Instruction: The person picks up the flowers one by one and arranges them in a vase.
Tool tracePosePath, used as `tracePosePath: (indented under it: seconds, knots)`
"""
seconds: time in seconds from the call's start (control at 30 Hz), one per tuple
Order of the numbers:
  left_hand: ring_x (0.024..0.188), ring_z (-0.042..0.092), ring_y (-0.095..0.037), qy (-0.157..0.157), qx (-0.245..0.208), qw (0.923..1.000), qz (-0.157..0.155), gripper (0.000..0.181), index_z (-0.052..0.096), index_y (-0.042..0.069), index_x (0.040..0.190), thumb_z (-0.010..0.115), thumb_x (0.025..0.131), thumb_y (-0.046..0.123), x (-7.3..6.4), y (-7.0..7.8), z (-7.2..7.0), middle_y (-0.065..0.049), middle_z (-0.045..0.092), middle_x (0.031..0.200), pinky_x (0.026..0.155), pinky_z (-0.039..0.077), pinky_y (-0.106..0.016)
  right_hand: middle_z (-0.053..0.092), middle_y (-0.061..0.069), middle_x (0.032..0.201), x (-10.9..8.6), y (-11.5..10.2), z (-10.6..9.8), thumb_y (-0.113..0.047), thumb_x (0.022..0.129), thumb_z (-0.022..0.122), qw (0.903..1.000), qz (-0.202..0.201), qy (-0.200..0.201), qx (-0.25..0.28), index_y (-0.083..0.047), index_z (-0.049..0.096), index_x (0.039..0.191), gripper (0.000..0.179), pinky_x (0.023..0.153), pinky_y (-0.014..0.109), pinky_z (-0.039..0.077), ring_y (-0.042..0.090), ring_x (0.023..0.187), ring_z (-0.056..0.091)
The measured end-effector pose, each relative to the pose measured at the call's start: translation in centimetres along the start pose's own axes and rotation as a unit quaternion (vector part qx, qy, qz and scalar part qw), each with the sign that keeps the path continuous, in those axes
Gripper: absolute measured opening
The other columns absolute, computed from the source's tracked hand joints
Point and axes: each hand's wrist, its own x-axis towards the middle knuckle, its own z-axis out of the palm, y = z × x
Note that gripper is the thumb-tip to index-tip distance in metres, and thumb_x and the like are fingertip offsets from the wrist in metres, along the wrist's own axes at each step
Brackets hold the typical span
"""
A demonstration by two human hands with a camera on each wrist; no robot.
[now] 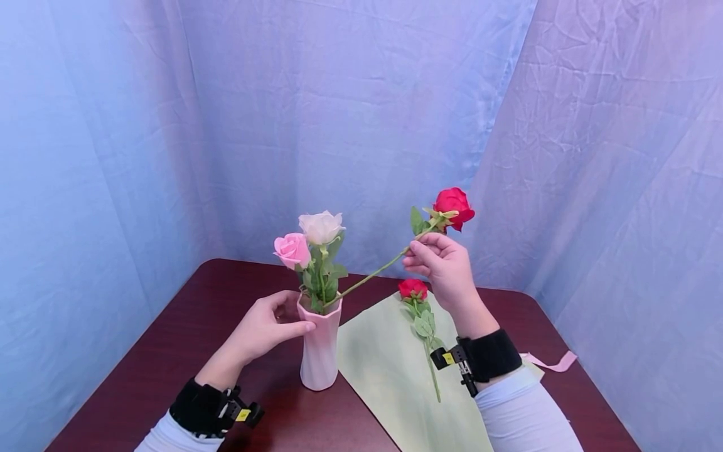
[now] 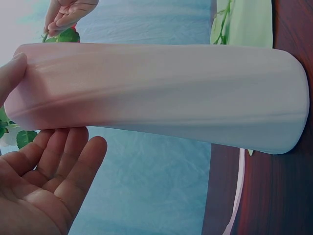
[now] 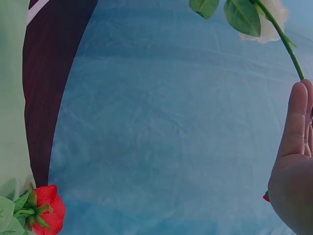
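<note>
A pink-and-white vase (image 1: 319, 355) stands upright on the table with a pink rose (image 1: 292, 250) and a white rose (image 1: 321, 227) in it. My left hand (image 1: 271, 326) holds it near the rim, thumb in front; in the left wrist view the fingers (image 2: 63, 152) lie along its other side. My right hand (image 1: 446, 267) pinches the stem of a red rose (image 1: 454, 208) just below its leaves. That stem slants down to the left, its lower end inside the vase mouth. The right wrist view shows the green stem (image 3: 292, 54) running up from the fingertips.
A second red rose (image 1: 413, 289) lies on a pale green sheet (image 1: 384, 364) right of the vase, under the right forearm. A pink ribbon (image 1: 556, 363) trails at the table's right side. Blue cloth (image 1: 350, 113) hangs behind the dark red table (image 1: 226, 282).
</note>
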Motion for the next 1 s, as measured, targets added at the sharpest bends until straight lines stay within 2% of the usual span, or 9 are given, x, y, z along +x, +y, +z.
tracePosePath:
  seconds: [0.27, 0.6, 1.0]
  knots:
    - [0.089, 0.069, -0.023, 0.000, 0.001, 1.0000, 0.003, 0.047, 0.068, 0.005, 0.120, 0.087, 0.082, 0.026, 0.0, 0.0, 0.0, -0.006, 0.071, 0.102, 0.075, 0.058, -0.033, 0.072, 0.010, 0.085, 0.1, -0.1, 0.6, -0.002, 0.098, 0.067, 0.9997, -0.009, -0.013, -0.017, 0.003, 0.062, 0.104, 0.009, 0.072, 0.038, 0.061, 0.020, 0.071, 0.073]
    - [0.090, 0.069, -0.022, 0.001, 0.002, 1.0000, 0.003, 0.048, 0.068, 0.005, 0.121, 0.087, 0.082, 0.026, 0.0, -0.1, 0.0, -0.005, 0.071, 0.102, 0.076, 0.057, -0.033, 0.073, 0.012, 0.087, 0.2, 0.1, 1.2, -0.003, 0.096, 0.070, 0.9991, -0.002, -0.026, -0.034, 0.001, 0.063, 0.102, 0.010, 0.074, 0.042, 0.061, 0.022, 0.073, 0.073]
    - [0.090, 0.069, -0.022, -0.001, 0.001, 1.0000, 0.005, 0.049, 0.067, 0.005, 0.121, 0.087, 0.082, 0.027, 0.0, -0.2, 0.0, -0.006, 0.071, 0.102, 0.076, 0.057, -0.033, 0.073, 0.012, 0.087, 0.2, 0.7, 2.2, -0.002, 0.096, 0.069, 0.9983, -0.001, -0.038, -0.045, 0.006, 0.062, 0.104, 0.013, 0.073, 0.048, 0.060, 0.023, 0.072, 0.073]
